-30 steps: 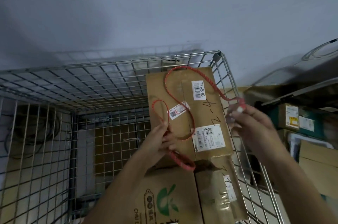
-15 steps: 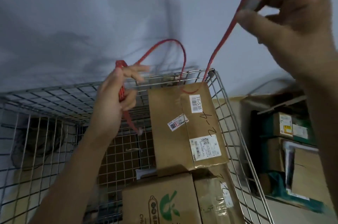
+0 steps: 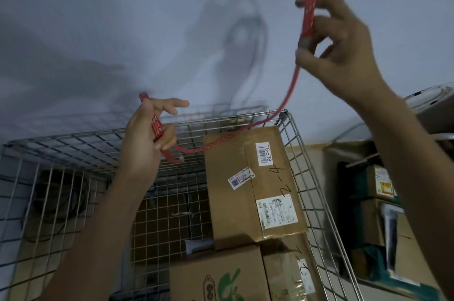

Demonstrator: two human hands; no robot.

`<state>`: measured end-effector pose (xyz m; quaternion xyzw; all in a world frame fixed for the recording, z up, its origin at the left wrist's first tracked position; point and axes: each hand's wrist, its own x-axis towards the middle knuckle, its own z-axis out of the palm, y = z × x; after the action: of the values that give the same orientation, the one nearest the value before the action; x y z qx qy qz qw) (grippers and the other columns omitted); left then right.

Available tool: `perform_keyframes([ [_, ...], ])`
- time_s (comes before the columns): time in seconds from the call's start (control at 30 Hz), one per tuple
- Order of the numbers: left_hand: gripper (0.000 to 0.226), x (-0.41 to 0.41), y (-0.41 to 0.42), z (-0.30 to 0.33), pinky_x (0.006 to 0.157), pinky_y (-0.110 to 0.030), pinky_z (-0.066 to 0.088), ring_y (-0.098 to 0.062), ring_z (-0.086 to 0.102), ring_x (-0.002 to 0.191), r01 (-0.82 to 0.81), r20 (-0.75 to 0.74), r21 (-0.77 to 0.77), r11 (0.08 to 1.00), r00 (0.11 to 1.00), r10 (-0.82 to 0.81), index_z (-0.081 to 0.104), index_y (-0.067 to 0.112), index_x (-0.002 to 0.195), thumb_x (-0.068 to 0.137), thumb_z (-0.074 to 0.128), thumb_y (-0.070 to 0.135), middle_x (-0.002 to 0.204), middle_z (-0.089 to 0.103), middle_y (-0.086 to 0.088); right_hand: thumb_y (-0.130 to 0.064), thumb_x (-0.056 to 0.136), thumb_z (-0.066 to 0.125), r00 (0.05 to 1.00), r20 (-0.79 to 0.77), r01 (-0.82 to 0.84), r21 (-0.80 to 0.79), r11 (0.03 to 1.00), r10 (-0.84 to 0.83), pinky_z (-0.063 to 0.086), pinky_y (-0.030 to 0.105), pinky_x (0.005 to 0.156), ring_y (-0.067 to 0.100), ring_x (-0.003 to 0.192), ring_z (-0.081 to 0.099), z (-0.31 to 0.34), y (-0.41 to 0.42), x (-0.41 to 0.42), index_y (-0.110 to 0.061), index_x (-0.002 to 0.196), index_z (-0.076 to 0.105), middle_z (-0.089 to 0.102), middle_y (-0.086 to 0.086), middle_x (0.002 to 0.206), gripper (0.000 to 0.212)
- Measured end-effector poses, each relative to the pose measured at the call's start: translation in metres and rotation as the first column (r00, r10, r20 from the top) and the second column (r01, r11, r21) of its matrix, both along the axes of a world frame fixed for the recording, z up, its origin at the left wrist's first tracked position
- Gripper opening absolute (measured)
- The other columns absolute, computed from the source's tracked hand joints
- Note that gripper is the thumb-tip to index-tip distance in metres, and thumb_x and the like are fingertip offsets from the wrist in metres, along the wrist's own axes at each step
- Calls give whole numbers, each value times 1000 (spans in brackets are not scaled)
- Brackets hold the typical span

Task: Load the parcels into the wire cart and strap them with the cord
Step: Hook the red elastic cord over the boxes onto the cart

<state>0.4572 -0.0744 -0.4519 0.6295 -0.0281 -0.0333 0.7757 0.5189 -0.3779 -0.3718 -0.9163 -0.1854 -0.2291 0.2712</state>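
A red patterned cord hangs in a slack curve between my two hands above the wire cart. My left hand grips one doubled end over the cart's back rim, a short tail dangling below it. My right hand is raised high at the upper right and pinches the other doubled end. In the cart's right side a tall brown parcel with white labels lies on top. Below it sit a box with a green logo and a taped box.
The cart's left half holds no parcels; its mesh floor shows there. A grey wall rises behind the cart. To the right stand stacked cartons and shelving, close to the cart's right wall.
Both hands lifted the cord off the top parcel and spread apart. The coils have pulled out into one long curve, and my right hand has come down slightly since half a second ago.
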Motion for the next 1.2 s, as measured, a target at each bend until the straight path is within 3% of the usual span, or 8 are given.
perform_keyframes([
  [0.13,31,-15,5,-34,51,-44,46,-12,27,44,11,-317,73,997,948,12,56,-1,92,100,41,25,77,68,2,-17,78,63,961,-251,143,74,987,-120,55,34,71,6,63,60,-57,-15,-9,-9,82,64,60,-4,124,9],
  [0.27,20,-24,-15,-74,48,-18,36,-2,40,44,206,-346,312,927,934,-91,63,4,93,97,50,19,80,69,7,-11,84,69,890,-439,190,108,976,-124,54,15,69,9,72,62,-93,-13,-21,-9,85,63,67,3,109,6],
  [0.4,24,-2,-50,-137,51,-11,35,-3,41,50,216,-116,670,710,975,-187,62,19,118,95,55,17,73,56,6,-13,86,69,839,-531,284,248,926,-115,56,19,61,21,79,68,-133,-9,-29,-11,87,64,68,6,101,6],
  [0.57,40,46,-78,-211,94,-29,48,-21,58,112,24,65,938,344,967,-245,51,10,136,97,50,17,132,54,-9,-13,87,69,812,-562,371,288,883,-158,59,26,61,18,81,68,-165,-16,-37,-11,96,62,68,4,100,12],
  [0.7,33,62,-86,-241,76,-33,55,-24,65,94,41,-2,976,215,984,-178,55,7,129,97,47,9,114,65,-12,-6,84,70,813,-555,400,311,862,-177,56,34,65,21,78,66,-173,-28,-46,-15,98,58,68,0,95,20],
  [0.9,7,68,-89,-237,64,-22,43,-19,61,75,99,-41,913,396,988,-152,61,11,84,88,61,5,82,64,-5,-2,85,67,800,-577,410,325,852,-164,58,32,71,23,84,65,-176,-37,-63,-9,96,59,67,5,95,15],
  [1.0,4,68,-85,-202,67,-18,45,-16,62,79,202,-167,754,625,979,-116,64,11,87,86,68,13,84,65,-1,-2,87,66,792,-583,438,338,833,-180,59,34,69,20,86,66,-168,-42,-70,-6,99,57,66,5,96,15],
  [1.2,24,85,-50,-109,75,-21,44,-3,58,83,485,-382,582,652,871,-308,69,20,107,91,58,35,88,64,14,-5,90,63,827,-526,465,438,770,-200,58,32,81,23,95,67,-134,-48,-70,-1,105,57,67,11,101,16],
])
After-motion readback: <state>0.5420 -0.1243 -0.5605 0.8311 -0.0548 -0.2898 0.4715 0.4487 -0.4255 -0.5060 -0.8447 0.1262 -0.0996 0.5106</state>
